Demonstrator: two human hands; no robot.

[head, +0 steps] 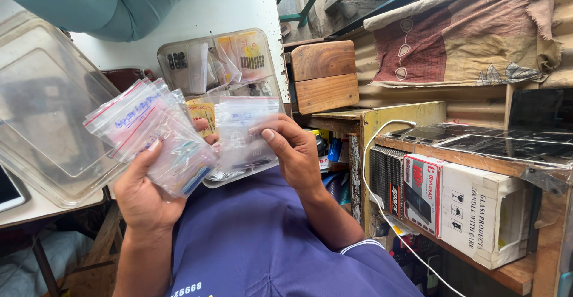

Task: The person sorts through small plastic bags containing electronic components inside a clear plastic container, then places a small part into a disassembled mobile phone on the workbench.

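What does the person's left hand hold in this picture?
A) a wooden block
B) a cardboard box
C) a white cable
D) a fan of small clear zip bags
D: the left hand grips a fan of small clear zip bags, while the wooden block, the white cable and the cardboard box all lie off to the side, untouched.

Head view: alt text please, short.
Left hand fans several small clear zip bags; right hand holds another bag over an open clear plastic box of small parts. Wooden shelves with cartons stand to the right.
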